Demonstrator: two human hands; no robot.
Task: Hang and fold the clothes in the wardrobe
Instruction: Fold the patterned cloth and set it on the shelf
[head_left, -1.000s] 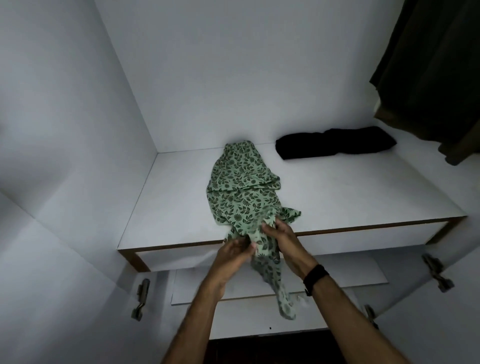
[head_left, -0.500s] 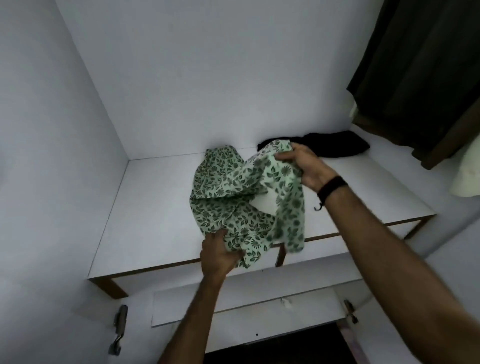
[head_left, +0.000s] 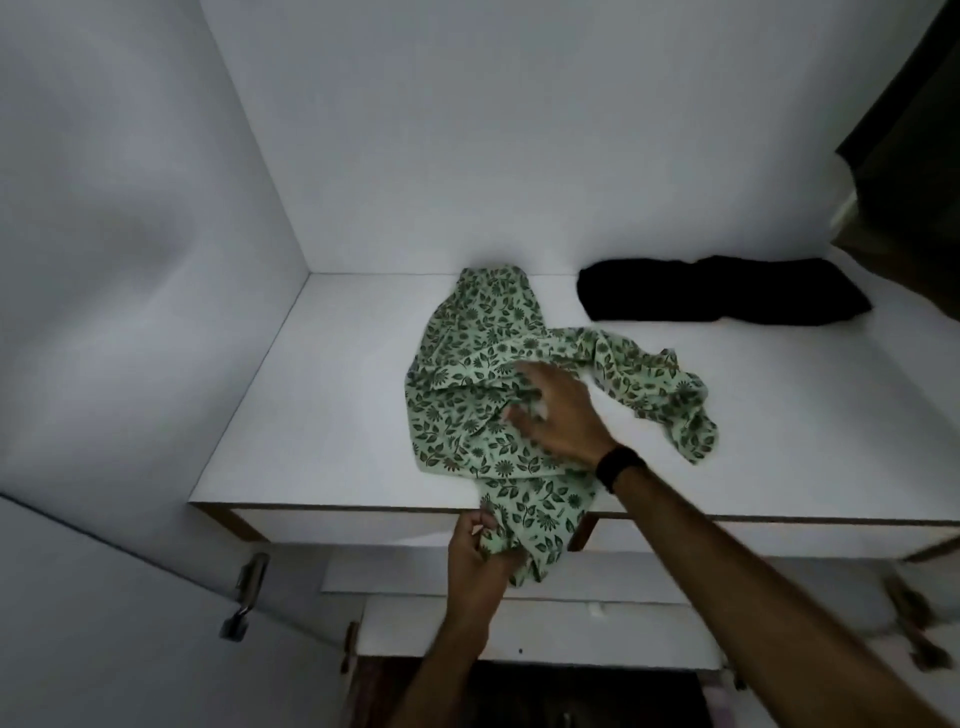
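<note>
The green shirt (head_left: 498, 415) could slip off the shelf (head_left: 322, 405), because the left hand (head_left: 480, 558) pinches its hanging end while the right hand (head_left: 558, 410) lies flat and loose on top.

My single view, head-worn wide-angle camera, looking forward and down into the wardrobe, close over the white shelf (head_left: 322, 415), my two forearms entering from the bottom edge, side and back walls bowed by the lens.

White wardrobe shelf (head_left: 322, 415) with crumpled green floral garment (head_left: 467, 410) and folded black garment (head_left: 717, 296).
</note>
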